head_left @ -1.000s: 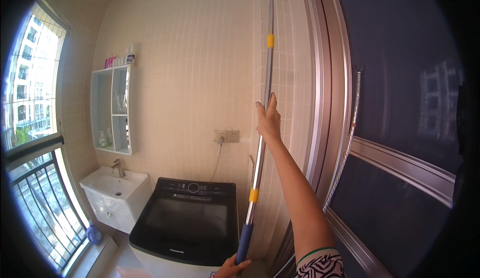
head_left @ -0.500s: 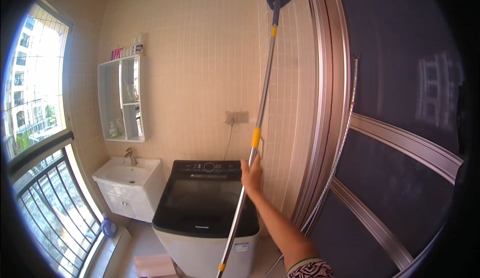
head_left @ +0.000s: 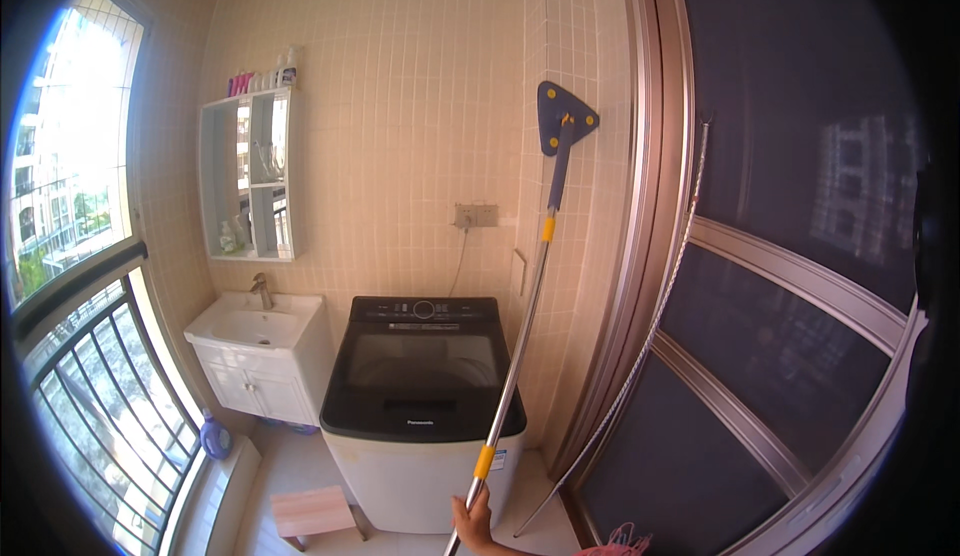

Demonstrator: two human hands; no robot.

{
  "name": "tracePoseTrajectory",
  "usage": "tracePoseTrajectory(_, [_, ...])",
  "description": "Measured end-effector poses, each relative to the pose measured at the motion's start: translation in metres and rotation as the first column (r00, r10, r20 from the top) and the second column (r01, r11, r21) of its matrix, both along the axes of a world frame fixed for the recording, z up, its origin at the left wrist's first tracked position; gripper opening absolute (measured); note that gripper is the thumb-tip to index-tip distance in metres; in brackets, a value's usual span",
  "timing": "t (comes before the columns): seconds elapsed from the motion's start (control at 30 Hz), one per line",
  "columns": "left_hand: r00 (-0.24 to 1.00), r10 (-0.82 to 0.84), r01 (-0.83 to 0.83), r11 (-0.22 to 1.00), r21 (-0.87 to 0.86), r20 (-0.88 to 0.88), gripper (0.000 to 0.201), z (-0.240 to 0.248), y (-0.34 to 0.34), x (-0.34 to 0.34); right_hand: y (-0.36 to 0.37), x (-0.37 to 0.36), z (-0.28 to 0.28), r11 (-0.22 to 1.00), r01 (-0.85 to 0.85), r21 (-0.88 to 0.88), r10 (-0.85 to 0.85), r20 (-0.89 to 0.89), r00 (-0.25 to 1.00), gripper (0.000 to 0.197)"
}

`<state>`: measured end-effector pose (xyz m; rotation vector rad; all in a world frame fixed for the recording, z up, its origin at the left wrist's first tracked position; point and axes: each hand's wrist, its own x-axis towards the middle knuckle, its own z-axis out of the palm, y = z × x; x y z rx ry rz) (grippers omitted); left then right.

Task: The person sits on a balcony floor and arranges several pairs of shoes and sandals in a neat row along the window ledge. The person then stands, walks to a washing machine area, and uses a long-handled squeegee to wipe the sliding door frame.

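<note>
My right hand [head_left: 473,516] is closed around the silver pole of a long-handled triangular mop [head_left: 525,341], low in the picture near the bottom edge. The pole slants up and to the right and has yellow collars. At its far end, the dark blue triangular mop head [head_left: 553,134] with yellow dots is against the tiled wall or just in front of it; which one I cannot tell. A washing machine [head_left: 410,451] with a black lid stands just behind the lower pole. My left hand is out of view.
A white sink cabinet [head_left: 262,381] and a mirror cabinet [head_left: 222,181] with bottles on top are at the left, beside a barred window [head_left: 95,356]. A small stool [head_left: 312,508] is on the floor. Dark sliding door panels [head_left: 790,286] and a thin leaning pole [head_left: 640,361] occupy the right.
The mop head has come down the wall from near the top of the picture. My right hand, still gripping the pole, has moved down toward the bottom edge.
</note>
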<state>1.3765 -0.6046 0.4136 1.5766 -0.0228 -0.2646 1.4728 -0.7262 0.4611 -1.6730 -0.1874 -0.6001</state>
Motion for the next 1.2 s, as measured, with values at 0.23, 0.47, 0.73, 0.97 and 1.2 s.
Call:
tracePoseTrajectory(0.23, [1.0, -0.001, 0.001, 1.0, 0.002, -0.005, 0.031, -0.003, -0.003, 0.006, 0.0, -0.003, 0.025, 0.947, -0.251, 0.199, 0.29, -0.202, 0.935, 0.059])
tracePoseTrajectory(0.47, [1.0, 0.019, -0.019, 0.999, 0.032, -0.012, 0.031, -0.008, -0.012, 0.025, -0.022, 0.119, 0.152, 0.945, -0.268, 0.187, 0.271, 0.011, 0.962, 0.045])
tracePoseTrajectory(0.73, [0.995, 0.094, -0.091, 0.989, 0.113, -0.027, 0.03, -0.007, -0.022, 0.042, -0.059, 0.236, 0.32, 0.969, -0.211, 0.132, 0.188, 0.168, 0.968, 0.054])
tracePoseTrajectory(0.97, [0.968, 0.019, -0.055, 0.989, 0.135, 0.251, 0.024, -0.07, -0.013, 0.034, -0.077, 0.314, 0.375, 0.974, 0.223, 0.028, -0.221, 0.288, 0.932, 0.052])
tracePoseTrajectory(1.2, [0.993, 0.11, -0.117, 0.975, 0.19, 0.047, 0.023, -0.028, 0.008, 0.021, -0.04, 0.237, 0.183, 0.987, 0.127, 0.096, -0.133, 0.061, 0.989, 0.044])
